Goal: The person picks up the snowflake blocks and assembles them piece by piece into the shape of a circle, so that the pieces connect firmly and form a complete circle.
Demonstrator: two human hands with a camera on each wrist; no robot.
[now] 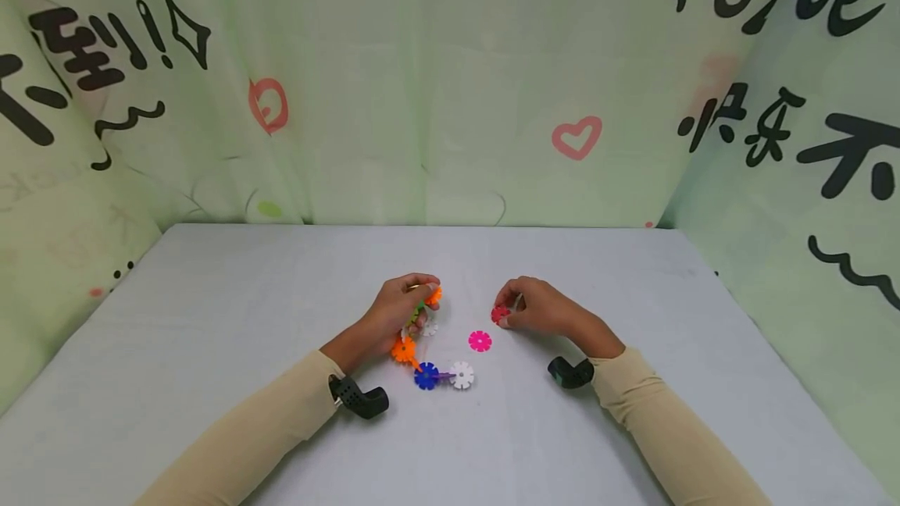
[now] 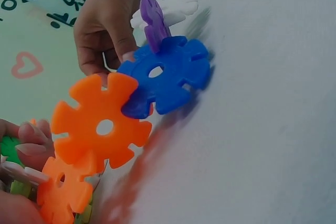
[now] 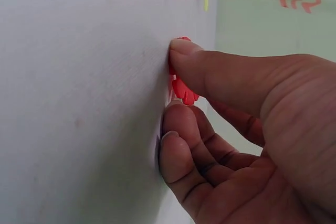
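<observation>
My left hand (image 1: 392,309) grips one end of a chain of interlocking snowflake discs, with an orange disc (image 1: 434,296) at its fingertips and green pieces partly hidden by the fingers. From that hand the chain runs down through another orange disc (image 2: 86,116), a blue disc (image 2: 181,85), a purple disc (image 2: 151,22) seen nearly edge-on and a white disc (image 1: 462,375). To the right, my right hand (image 1: 540,308) pinches a red disc (image 3: 185,92) between thumb and fingers, low at the tabletop. A loose pink disc (image 1: 480,341) lies between the hands.
A white-covered table (image 1: 281,279) spreads around both hands. Behind it and at the sides hangs a pale green curtain (image 1: 422,84) with black writing and red hearts. Each wrist wears a black device, the left one (image 1: 360,398) close to the table.
</observation>
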